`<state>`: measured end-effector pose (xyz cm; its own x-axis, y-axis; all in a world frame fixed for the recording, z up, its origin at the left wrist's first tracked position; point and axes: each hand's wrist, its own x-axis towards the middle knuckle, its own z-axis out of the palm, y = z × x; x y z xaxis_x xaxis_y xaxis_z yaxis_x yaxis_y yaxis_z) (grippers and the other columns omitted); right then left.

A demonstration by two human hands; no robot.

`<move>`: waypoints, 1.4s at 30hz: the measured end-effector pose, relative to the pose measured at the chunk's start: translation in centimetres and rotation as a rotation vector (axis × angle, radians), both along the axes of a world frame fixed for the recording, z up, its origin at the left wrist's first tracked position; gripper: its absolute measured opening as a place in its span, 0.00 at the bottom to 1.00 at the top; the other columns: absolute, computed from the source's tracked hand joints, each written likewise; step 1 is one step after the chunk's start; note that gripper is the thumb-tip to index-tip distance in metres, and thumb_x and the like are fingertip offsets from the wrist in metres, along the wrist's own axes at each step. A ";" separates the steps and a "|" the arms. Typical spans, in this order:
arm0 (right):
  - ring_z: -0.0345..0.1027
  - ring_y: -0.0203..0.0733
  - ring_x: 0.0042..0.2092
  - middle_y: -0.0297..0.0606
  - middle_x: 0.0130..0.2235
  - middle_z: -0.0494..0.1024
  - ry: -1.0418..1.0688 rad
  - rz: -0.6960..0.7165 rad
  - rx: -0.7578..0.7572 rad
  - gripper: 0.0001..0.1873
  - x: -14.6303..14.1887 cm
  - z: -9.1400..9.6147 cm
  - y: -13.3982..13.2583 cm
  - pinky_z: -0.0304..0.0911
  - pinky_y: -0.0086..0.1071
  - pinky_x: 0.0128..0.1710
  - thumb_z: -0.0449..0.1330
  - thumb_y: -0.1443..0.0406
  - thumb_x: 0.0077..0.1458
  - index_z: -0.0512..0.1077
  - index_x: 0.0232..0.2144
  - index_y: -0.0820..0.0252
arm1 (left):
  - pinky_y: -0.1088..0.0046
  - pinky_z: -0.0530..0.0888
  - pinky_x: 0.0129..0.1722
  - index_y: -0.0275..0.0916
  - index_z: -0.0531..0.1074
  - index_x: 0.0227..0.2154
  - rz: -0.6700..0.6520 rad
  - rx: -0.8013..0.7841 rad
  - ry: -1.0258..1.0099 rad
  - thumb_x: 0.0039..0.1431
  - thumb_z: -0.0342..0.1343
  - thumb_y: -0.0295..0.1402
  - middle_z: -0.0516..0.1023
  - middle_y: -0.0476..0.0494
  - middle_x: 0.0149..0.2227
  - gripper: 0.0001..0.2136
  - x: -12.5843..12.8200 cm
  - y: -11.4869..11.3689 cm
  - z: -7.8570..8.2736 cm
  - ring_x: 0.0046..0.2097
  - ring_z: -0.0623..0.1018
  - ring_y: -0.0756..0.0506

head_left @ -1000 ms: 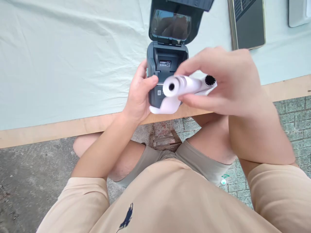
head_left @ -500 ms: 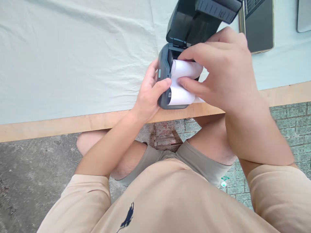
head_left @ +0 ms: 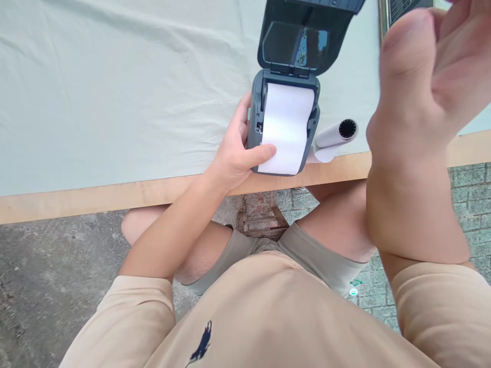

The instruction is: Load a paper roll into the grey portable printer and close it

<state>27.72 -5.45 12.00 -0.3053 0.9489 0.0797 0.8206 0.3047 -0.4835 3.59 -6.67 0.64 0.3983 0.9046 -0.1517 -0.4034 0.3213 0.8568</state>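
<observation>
Dark blue-grey plastic handheld printer (head_left: 313, 122), rounded at the corners, sits in the left hand (head_left: 236, 151) at the near edge of the tabletop (head_left: 115, 102), which is covered in pale, creased cloth and trimmed with a light wooden strip (head_left: 95, 199). Its hinged dark lid (head_left: 284, 51) stands open, away from the person. Beside the printer on the right lies a white paper roll with a black toothed core (head_left: 330, 137), a loose flap of paper curling below it. At the upper right is a flat dark device with a ridged, key-like surface (head_left: 406, 7); the right hand (head_left: 437, 87) comes in front of it. A small wooden stool frame (head_left: 263, 232) shows on the ground between the knees.

Counted: one printer, one white paper strip (head_left: 287, 122) in its body, one separate roll, one dark device, one stool frame, two hands.

The left grip clasps the printer, fingers along its left side, thumb pressing the paper. The right thumb stands off from the fingers, but these run out of the frame, so I cannot tell that grip's state. The paper hides the printer's compartment, and the top edge cuts off the lid.
</observation>
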 end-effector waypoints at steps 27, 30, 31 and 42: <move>0.69 0.53 0.66 0.42 0.65 0.75 0.026 0.203 0.110 0.34 -4.0 -1.8 -0.9 0.68 0.44 0.63 0.67 0.46 0.61 0.67 0.63 0.49 | 0.58 0.80 0.64 0.45 0.77 0.46 0.129 -0.128 -0.033 0.73 0.49 0.47 0.85 0.45 0.48 0.15 0.8 0.5 0.2 0.68 0.76 0.36; 0.77 0.56 0.48 0.45 0.46 0.80 0.083 -0.070 0.411 0.25 -4.1 -2.4 -1.3 0.71 0.46 0.47 0.63 0.43 0.65 0.77 0.49 0.55 | 0.59 0.78 0.66 0.44 0.76 0.50 0.158 -0.118 -0.063 0.73 0.49 0.45 0.83 0.46 0.46 0.15 0.9 0.7 0.1 0.68 0.76 0.37; 0.76 0.53 0.41 0.43 0.37 0.78 0.128 -0.178 0.495 0.21 -4.3 -2.5 -1.4 0.69 0.45 0.42 0.60 0.45 0.68 0.78 0.41 0.55 | 0.60 0.78 0.66 0.45 0.75 0.51 0.151 -0.114 -0.069 0.73 0.49 0.45 0.83 0.45 0.47 0.15 1.0 0.8 0.1 0.69 0.76 0.38; 0.73 0.43 0.31 0.31 0.36 0.84 -0.240 0.143 0.162 0.13 -3.0 -2.3 -0.4 0.55 0.38 0.29 0.63 0.57 0.58 0.78 0.46 0.47 | 0.56 0.78 0.66 0.48 0.69 0.60 -0.076 0.104 -0.091 0.56 0.68 0.49 0.80 0.45 0.59 0.31 0.4 0.6 -0.3 0.69 0.76 0.33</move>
<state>24.71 -5.84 9.72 -0.4629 0.8759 0.1361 0.8487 0.4823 -0.2171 3.95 -6.08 0.32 0.4738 0.8804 -0.0191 -0.4592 0.2655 0.8478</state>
